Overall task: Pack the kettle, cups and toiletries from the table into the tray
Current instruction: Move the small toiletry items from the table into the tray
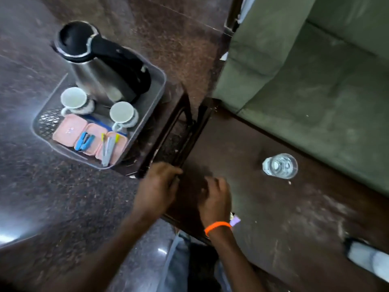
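no legible text, label, brand or number anywhere, small pale marks on the pink rectangular soap packet (69, 129) too blurred to read

one head-worn wide-angle view looks steeply down from above. the hands (185, 192) sit close at the near centre, the counter (284, 207) runs right, the tray (147, 114) lies far left on the floor (42, 186), and a sofa (315, 81) fills the far right.
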{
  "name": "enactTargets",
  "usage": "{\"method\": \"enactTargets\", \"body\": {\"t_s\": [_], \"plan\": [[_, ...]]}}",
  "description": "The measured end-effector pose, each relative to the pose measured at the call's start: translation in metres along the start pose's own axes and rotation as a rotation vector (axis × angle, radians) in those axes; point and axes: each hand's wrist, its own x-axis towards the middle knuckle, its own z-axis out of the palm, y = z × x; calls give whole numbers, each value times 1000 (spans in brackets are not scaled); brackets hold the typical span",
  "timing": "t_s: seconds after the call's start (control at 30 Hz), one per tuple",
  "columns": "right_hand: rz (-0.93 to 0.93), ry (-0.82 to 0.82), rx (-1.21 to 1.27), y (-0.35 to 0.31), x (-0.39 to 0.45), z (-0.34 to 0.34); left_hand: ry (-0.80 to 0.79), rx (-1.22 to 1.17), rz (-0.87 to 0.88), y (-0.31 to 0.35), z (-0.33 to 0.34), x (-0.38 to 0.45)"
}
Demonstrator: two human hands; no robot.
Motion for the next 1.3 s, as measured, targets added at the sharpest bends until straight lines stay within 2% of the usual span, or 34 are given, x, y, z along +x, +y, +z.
{"method": "enactTargets", "body": {"t_s": [0.1,0.2,0.3,0.43,0.53,0.63,0.73,0.87,1.07,1.13,1.3], "plan": [[164,-97,-155,86,-28,-15,-391,38,10,29,90,-19],[188,-177,-126,135,-50,-17,-628,69,40,42,153,-31],[159,-266,-125,154,-62,-12,-683,22,30,50,184,-36],[172,-232,-41,163,-61,-10,-647,2,48,50,195,-40],[180,-195,40,157,-53,-18,-561,-45,12,48,186,-42],[183,-94,192,136,-41,-34,-365,-79,-54,49,160,-35],[94,-42,296,98,-18,-46,-152,-142,-103,44,114,-22],[-107,-84,337,26,18,-40,82,-176,-143,27,27,2],[-452,-280,388,-133,60,17,478,-53,-324,-49,-105,31],[-544,-312,345,-184,69,44,540,70,-398,-83,-134,36],[-632,-322,228,-277,87,107,509,329,-610,-149,-167,44]]}}
